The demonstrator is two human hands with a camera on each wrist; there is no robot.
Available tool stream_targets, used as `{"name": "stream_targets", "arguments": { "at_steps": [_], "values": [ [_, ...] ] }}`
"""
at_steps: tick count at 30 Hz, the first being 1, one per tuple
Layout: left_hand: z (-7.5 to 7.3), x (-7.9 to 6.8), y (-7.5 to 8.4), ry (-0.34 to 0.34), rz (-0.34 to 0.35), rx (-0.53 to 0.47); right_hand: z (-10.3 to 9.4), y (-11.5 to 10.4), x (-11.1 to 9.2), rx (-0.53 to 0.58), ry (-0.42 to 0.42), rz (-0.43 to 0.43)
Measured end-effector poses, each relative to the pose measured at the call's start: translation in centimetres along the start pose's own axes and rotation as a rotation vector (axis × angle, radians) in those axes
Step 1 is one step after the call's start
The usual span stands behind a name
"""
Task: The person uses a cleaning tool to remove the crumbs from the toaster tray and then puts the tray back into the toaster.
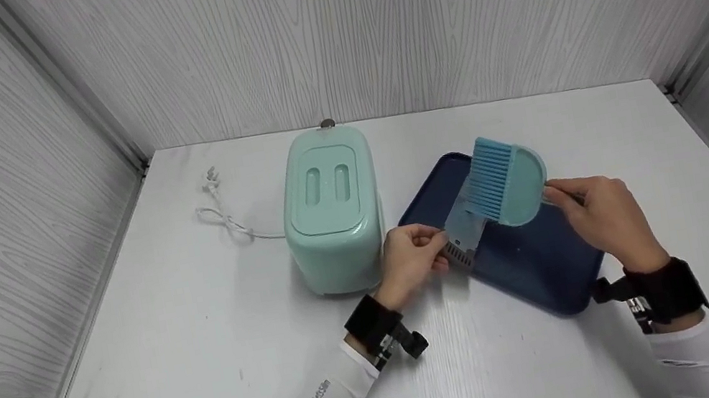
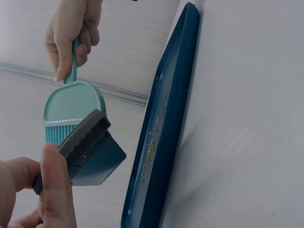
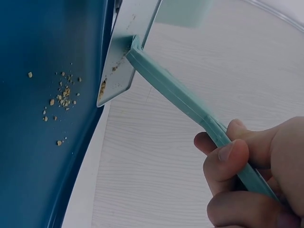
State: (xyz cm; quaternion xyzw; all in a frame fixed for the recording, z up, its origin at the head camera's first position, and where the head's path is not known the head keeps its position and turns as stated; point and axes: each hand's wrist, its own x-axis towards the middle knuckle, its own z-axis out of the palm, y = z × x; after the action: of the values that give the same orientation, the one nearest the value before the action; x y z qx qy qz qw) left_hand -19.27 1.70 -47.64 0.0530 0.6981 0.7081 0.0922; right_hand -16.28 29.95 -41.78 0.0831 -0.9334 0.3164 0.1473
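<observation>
My left hand pinches the dark slotted end of a thin crumb tray, its fingers and thumb on either side of that end. My right hand grips the handle of a teal hand brush, whose bristles lie over the crumb tray's surface. In the right wrist view, streaks of crumbs cling to the crumb tray. Beneath both is a dark blue serving tray, with loose crumbs scattered across it.
A mint-green toaster with two grooves in its lid stands left of the blue tray, close to my left hand. Its white power cord trails left to a plug on the white table. Wood-grain panels enclose the back and sides.
</observation>
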Motion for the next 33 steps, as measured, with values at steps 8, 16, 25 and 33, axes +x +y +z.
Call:
{"name": "stream_targets", "arguments": {
  "at_steps": [8, 16, 25, 33],
  "values": [
    [0.0, -0.1, -0.1, -0.018, 0.034, -0.001, -0.1, 0.7, 0.1, -0.031, 0.032, -0.036],
    [0.1, -0.1, -0.1, -0.009, 0.014, -0.002, -0.2, 0.9, 0.0, -0.063, 0.024, -0.008],
    [0.1, -0.1, -0.1, -0.002, 0.013, -0.014, -0.2, 1.1, 0.0, -0.091, 0.019, 0.035],
    [0.1, -0.2, -0.1, -0.006, 0.025, -0.006, -0.4, 1.6, 0.1, -0.117, 0.027, 0.042]
  ]
}}
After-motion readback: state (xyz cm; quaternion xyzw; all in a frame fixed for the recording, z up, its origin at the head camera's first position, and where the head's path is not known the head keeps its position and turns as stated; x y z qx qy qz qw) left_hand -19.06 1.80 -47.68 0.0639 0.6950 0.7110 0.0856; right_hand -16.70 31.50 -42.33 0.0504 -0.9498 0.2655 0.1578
